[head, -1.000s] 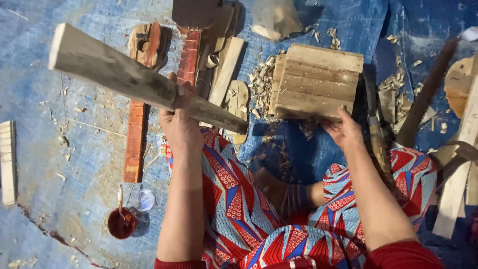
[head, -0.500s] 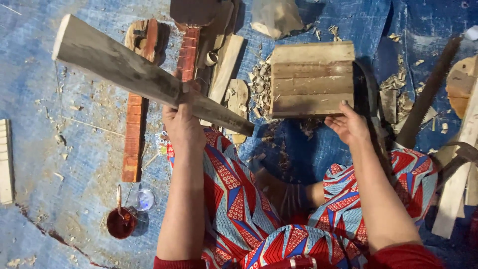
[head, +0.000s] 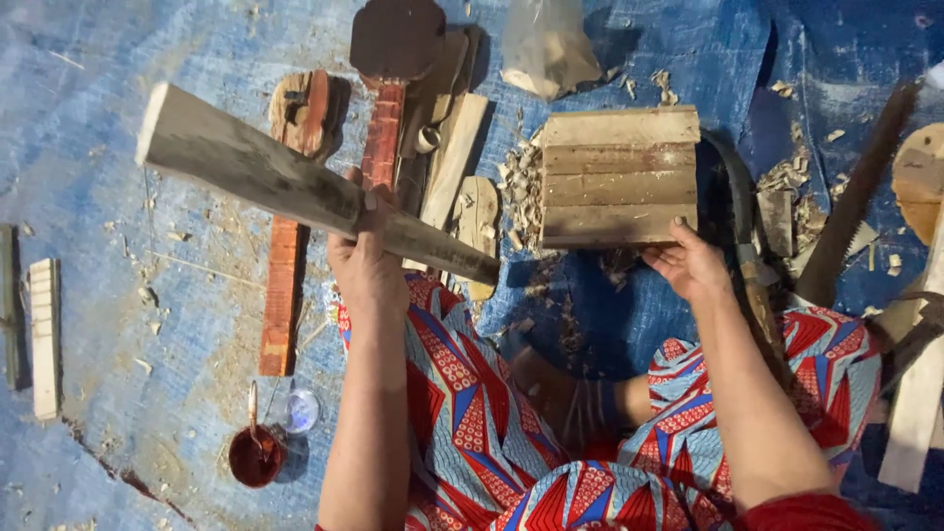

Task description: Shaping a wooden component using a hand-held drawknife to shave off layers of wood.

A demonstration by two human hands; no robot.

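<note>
My left hand [head: 366, 258] grips a long weathered wooden plank [head: 246, 172] near its middle and holds it in the air, slanting from upper left down to the right. My right hand [head: 688, 264] rests with fingers spread on the near edge of a block of stacked wooden boards [head: 618, 175] lying on the blue tarp [head: 147, 295]. I sit with my legs in a red and blue patterned cloth [head: 472, 413] under both arms.
Red-brown carved wooden pieces [head: 379, 108] and pale offcuts lie beyond the plank. Wood shavings [head: 521, 192] sit left of the block. A small pot of dark red stain with a brush [head: 256, 452] stands lower left. Wooden slats and a long blade lie right.
The block of boards has turned from a tilted position to square on the tarp. My right hand stays at its near edge. The raised plank has barely shifted.
</note>
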